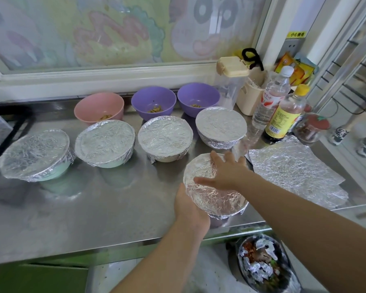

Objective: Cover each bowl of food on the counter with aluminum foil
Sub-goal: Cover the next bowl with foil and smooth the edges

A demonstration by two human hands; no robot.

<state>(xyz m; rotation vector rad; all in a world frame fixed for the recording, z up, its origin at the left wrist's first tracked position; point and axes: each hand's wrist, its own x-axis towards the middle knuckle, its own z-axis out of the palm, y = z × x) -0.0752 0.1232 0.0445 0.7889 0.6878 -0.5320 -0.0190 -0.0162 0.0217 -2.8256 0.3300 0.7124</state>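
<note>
While the left grip (191, 208) curls round the near-left rim of the front bowl (218, 198), grasping it, the right grip (224, 172) lies flat on top of it. Its fingers are spread and straight, pressing the foil and clasping nothing. That front bowl sits at the lower middle of the frame, close to the near edge of the steel desk (93, 208), and crinkled foil wraps it from top to sides.

Across the middle of the frame runs a row of wrapped bowls: the leftmost covered bowl (36, 154), the second covered bowl (105, 142), the third covered bowl (165, 140) and the rightmost covered bowl (221, 125). Foil is folded down over each rim.

Behind them, toward the upper middle, stand the pink bowl (99, 106), the left purple bowl (153, 103) and the right purple bowl (199, 100). All three are uncovered, each with a little food at the bottom.

Just right of the front bowl, a loose foil sheet (294, 174) lies flat on the desk. Further up on the right stand a clear bottle (270, 98) and a yellow-capped bottle (285, 115), close together. At the lower right, below the desk edge, a bin (262, 263) holds crumpled foil scraps.
</note>
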